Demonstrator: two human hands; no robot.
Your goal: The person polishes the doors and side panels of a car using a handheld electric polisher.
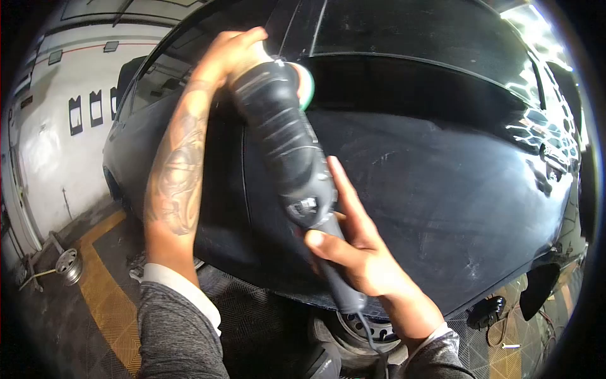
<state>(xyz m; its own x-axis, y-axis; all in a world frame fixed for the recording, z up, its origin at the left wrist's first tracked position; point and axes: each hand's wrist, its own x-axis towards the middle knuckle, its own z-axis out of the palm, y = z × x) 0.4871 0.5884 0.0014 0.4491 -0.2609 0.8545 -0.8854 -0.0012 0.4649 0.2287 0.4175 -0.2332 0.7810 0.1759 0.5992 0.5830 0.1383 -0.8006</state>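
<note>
A black car polisher point(287, 142) slants across the middle of the view, its head up and to the left. My left hand point(240, 55) grips it at the head end, with part of the grip hidden behind the tool. My right hand point(363, 252) is wrapped round the rear handle, thumb on the near side. A round pad point(307, 88) with a green edge shows at the head, facing the car. Behind the tool is a dark car door point(410, 189) with a dull, streaked surface. The polisher's cord point(369, 331) hangs from the handle end.
Under the car body lies a wheel point(363, 331) with a tire. Another bare rim point(69, 265) is on the floor at the left, by the white wall point(47, 151). A small wrench point(510, 345) rests on the tiled floor at the lower right. Bright lights reflect on the car's right side.
</note>
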